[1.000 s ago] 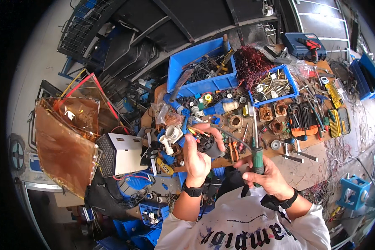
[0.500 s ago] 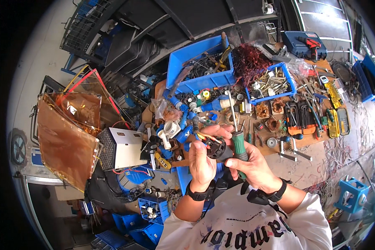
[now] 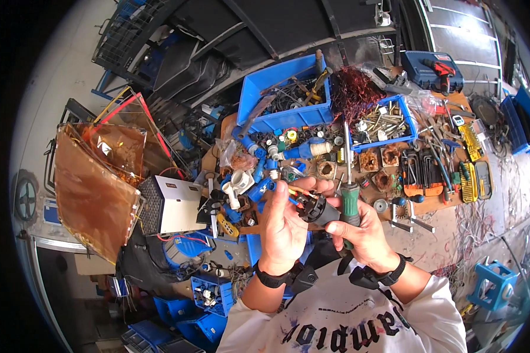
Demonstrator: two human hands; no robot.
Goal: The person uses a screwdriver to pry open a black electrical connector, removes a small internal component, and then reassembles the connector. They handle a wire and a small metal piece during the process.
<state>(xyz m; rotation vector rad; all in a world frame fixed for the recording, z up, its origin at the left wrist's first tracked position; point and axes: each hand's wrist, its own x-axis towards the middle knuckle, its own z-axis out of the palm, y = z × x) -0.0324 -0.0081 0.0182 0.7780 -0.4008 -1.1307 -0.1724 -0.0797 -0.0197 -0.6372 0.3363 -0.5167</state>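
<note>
Above the near edge of the bench, my left hand (image 3: 284, 238) supports a round black electrical connector (image 3: 318, 210), its thumb raised and its fingers partly hidden behind the part. Coloured wires (image 3: 300, 192), orange and yellow among them, run into the connector's left side. My right hand (image 3: 368, 238) is closed around the green handle of a screwdriver (image 3: 350, 203), whose metal shaft points up and away from me. The right thumb reaches across to the connector's right end.
Blue fittings (image 3: 303, 150) and white pipe pieces lie beyond my hands. Behind stand a blue tool bin (image 3: 285, 116) and a blue tray of bolts (image 3: 388, 126). Hex keys (image 3: 421, 167) and bit sets cover the right side. A white box (image 3: 174, 206) stands left.
The screwdriver and connector have shifted slightly right and down in the picture. More of the left palm shows, and its thumb stands higher. The whole view has moved a little.
</note>
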